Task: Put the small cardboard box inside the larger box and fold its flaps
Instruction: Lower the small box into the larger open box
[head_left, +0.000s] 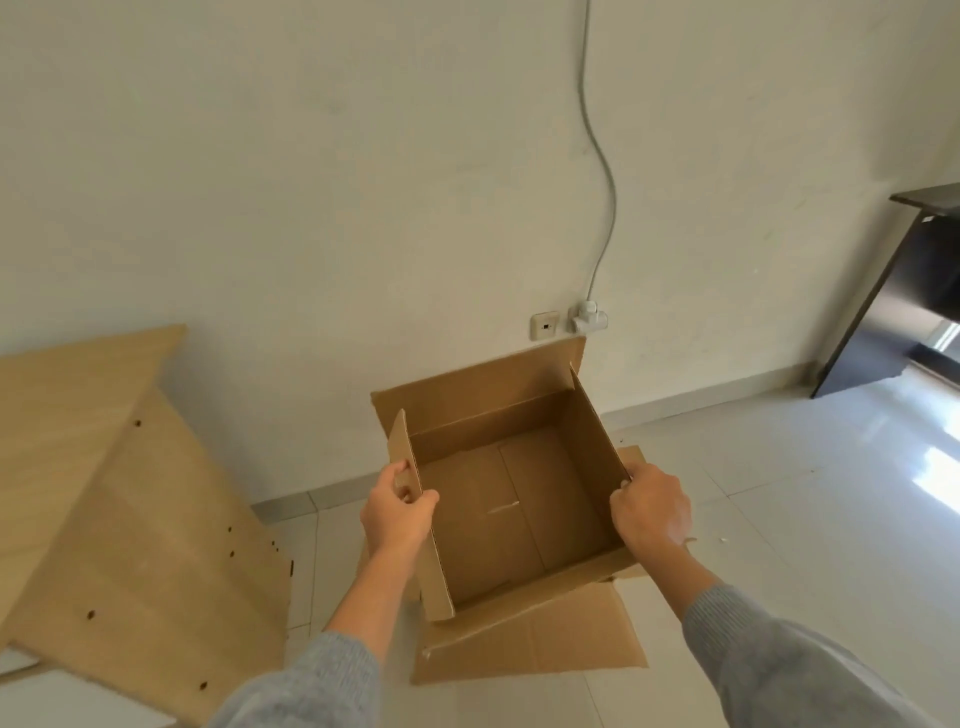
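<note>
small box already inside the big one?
No: the open cardboard box held by the left hand and right hand shows only its bare bottom.

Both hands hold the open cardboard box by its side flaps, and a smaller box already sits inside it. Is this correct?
Not quite. The head view shows the left hand and right hand holding the cardboard box at its sides, but the box is empty: only its bare bottom shows.

Brightness: even, soft daylight; pale wall (311, 156) evenly lit.
Source: off to the right of the fingers (623, 486).
Glare: white patch on the glossy floor tiles (940, 475), far right of the fingers.
Shadows: faint, inside the open cardboard box (493, 499).
Sharpness: slightly soft, blocky compression.
Distortion: wide-angle bending at the edges.
</note>
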